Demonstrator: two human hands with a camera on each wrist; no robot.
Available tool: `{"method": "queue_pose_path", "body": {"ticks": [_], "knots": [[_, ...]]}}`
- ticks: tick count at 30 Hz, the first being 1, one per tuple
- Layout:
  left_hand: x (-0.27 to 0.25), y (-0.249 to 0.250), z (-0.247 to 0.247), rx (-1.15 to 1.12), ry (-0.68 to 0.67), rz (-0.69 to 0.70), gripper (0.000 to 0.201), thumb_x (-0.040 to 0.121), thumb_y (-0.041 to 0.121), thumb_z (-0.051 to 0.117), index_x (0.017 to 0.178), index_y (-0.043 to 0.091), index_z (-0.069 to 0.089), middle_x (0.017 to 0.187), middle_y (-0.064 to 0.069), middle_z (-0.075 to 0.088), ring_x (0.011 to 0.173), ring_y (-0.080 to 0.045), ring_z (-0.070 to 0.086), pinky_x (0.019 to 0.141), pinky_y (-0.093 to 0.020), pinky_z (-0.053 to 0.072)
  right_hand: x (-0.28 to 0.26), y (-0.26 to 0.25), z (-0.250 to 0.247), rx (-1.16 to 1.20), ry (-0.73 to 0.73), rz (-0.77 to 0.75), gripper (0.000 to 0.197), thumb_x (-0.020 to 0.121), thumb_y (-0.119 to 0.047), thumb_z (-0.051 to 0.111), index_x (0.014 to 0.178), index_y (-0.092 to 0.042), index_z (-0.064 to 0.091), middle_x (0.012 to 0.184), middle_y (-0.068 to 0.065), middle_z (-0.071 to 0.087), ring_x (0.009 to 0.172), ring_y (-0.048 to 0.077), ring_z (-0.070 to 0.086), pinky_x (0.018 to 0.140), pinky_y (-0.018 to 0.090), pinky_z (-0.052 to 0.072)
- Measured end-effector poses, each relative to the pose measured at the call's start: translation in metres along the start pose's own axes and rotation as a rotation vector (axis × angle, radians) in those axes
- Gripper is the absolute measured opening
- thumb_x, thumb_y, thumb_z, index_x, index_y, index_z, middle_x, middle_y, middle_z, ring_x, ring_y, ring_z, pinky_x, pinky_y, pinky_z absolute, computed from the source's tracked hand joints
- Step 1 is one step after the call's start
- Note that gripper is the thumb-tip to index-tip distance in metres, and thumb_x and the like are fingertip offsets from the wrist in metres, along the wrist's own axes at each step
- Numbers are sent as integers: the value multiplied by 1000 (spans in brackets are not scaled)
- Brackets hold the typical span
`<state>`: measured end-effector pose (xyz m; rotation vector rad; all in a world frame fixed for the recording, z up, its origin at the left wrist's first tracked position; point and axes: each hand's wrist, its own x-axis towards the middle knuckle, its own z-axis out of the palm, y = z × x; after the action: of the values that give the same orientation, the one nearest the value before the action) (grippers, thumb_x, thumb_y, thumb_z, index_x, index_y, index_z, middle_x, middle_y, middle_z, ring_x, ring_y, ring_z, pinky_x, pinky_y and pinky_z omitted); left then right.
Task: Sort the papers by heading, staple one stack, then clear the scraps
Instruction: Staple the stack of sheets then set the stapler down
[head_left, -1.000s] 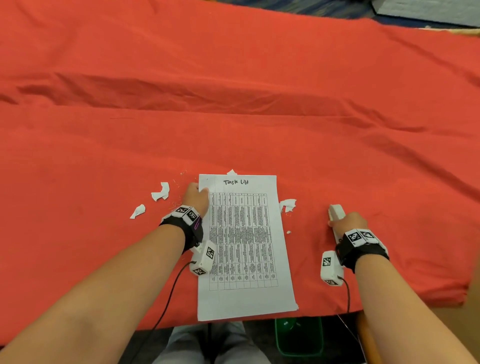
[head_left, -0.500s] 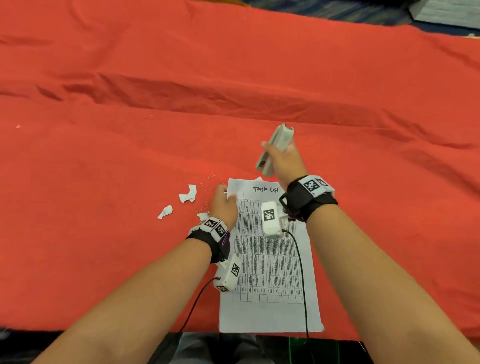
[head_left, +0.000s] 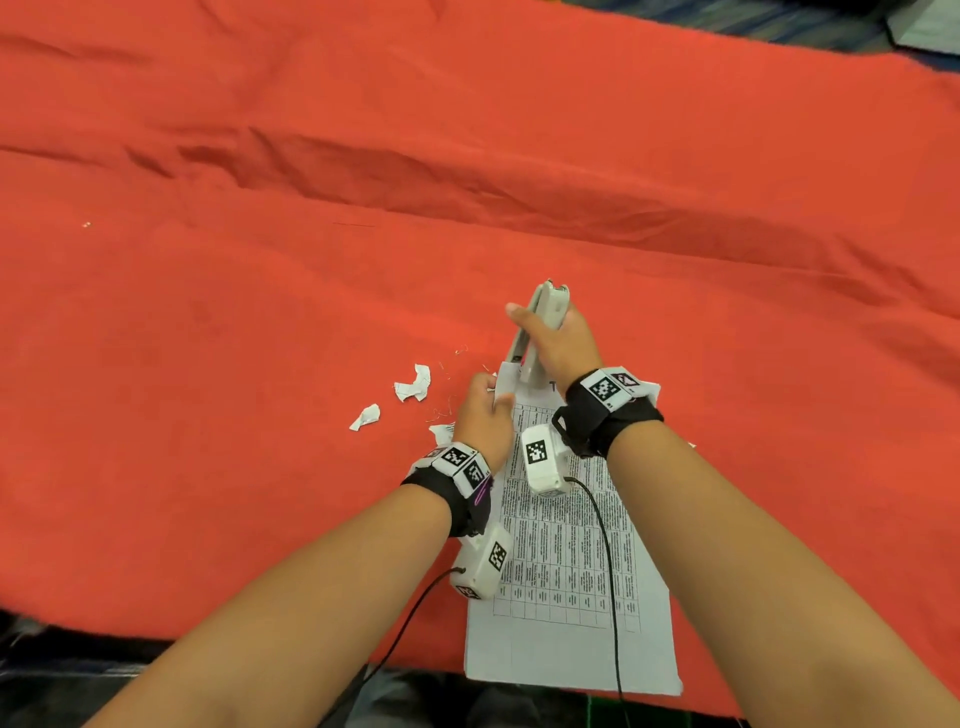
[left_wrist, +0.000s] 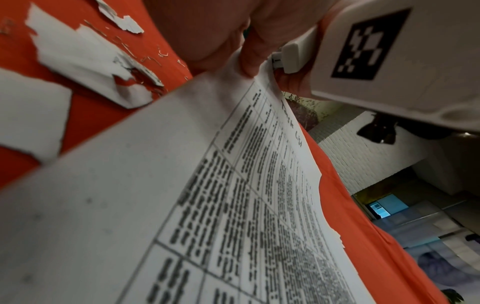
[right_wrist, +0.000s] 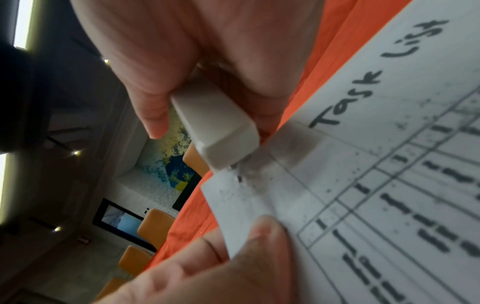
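Observation:
A stack of printed sheets headed "Task List" (head_left: 571, 551) (left_wrist: 233, 185) (right_wrist: 389, 164) lies on the red cloth at the near edge. My left hand (head_left: 483, 410) (right_wrist: 233, 257) pinches its top left corner and lifts it. My right hand (head_left: 556, 343) (right_wrist: 182, 72) grips a white stapler (head_left: 535, 332) (left_wrist: 291, 55) (right_wrist: 215, 135), tilted nose-down, its mouth over that lifted corner. Torn white scraps (head_left: 413, 384) (left_wrist: 78, 53) lie on the cloth left of the stack.
The red cloth (head_left: 311, 260) covers the whole table, with folds running across its far half. Small bent staples (head_left: 441, 413) are scattered near the scraps. Another scrap (head_left: 365, 415) lies further left. The table's near edge runs just below the stack.
My right hand has picked the stapler up from the right of the stack and brought it down onto the top left corner. My left hand has raised that corner.

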<state>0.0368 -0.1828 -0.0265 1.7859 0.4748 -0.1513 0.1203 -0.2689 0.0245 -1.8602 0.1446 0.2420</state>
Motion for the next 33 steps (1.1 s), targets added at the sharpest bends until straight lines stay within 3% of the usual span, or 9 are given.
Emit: {"method": "queue_pose_path", "body": {"ticks": [4, 8, 14, 18, 21, 23, 28, 31, 33], "knots": [[-3, 2, 1, 45, 0, 33, 5, 97, 10, 43, 99, 13, 46, 74, 5, 48, 71, -17, 45, 66, -29, 35, 3, -2, 2, 6, 34, -18, 40, 81, -41, 68, 62, -21, 38, 56, -5, 37, 48, 9, 37, 48, 19, 33], [-6, 4, 0, 94, 12, 77, 9, 97, 11, 45, 105, 9, 47, 73, 10, 46, 64, -9, 44, 58, -24, 34, 3, -2, 2, -30, 26, -15, 48, 81, -46, 65, 55, -21, 34, 51, -5, 32, 43, 9, 29, 39, 16, 27], [-9, 6, -4, 141, 11, 132, 12, 95, 8, 47, 96, 11, 35, 71, 7, 40, 62, -7, 39, 52, -13, 33, 1, -5, 4, -46, 11, 2, 49, 81, -51, 63, 55, -22, 33, 51, -5, 30, 46, 12, 28, 44, 23, 27], [-8, 8, -7, 152, -42, 131, 14, 94, 9, 48, 94, 11, 35, 70, 6, 39, 59, -8, 37, 58, -28, 29, 0, -9, 4, -57, 27, 12, 51, 82, -49, 63, 53, -22, 31, 49, -5, 29, 42, 10, 27, 38, 18, 24], [-7, 11, -10, 129, -121, 115, 15, 95, 12, 50, 96, 12, 35, 69, 8, 41, 56, -6, 38, 57, -26, 33, 3, -10, 4, -27, 83, 49, 47, 83, -39, 65, 53, -20, 34, 51, -4, 30, 43, 11, 27, 38, 19, 25], [-10, 8, -15, 89, -198, 72, 18, 95, 16, 52, 102, 15, 36, 68, 9, 55, 52, -3, 44, 54, -21, 36, 4, -10, 4, 27, 122, 83, 39, 81, -31, 66, 57, -18, 38, 54, -3, 32, 49, 15, 29, 45, 24, 28], [-40, -18, -28, 251, -345, 35, 15, 94, 21, 54, 107, 23, 49, 92, 11, 68, 75, -4, 63, 62, -24, 48, 7, -11, -3, 83, 180, 137, 29, 79, -23, 68, 61, -15, 46, 57, -2, 38, 49, 16, 35, 42, 20, 31], [-50, -23, -26, 244, -305, 24, 8, 95, 20, 53, 102, 19, 55, 95, 4, 70, 85, -19, 67, 71, -35, 53, 6, -11, -3, 128, 206, 161, 24, 76, -25, 69, 74, -9, 52, 60, -1, 42, 51, 18, 40, 50, 25, 34], [-49, -23, -23, 203, -278, -9, 10, 95, 20, 53, 102, 14, 58, 93, -3, 72, 86, -28, 68, 72, -41, 53, 4, -13, -3, 162, 221, 157, 24, 77, -22, 70, 68, -11, 50, 59, -1, 42, 52, 19, 39, 51, 26, 35]]}}
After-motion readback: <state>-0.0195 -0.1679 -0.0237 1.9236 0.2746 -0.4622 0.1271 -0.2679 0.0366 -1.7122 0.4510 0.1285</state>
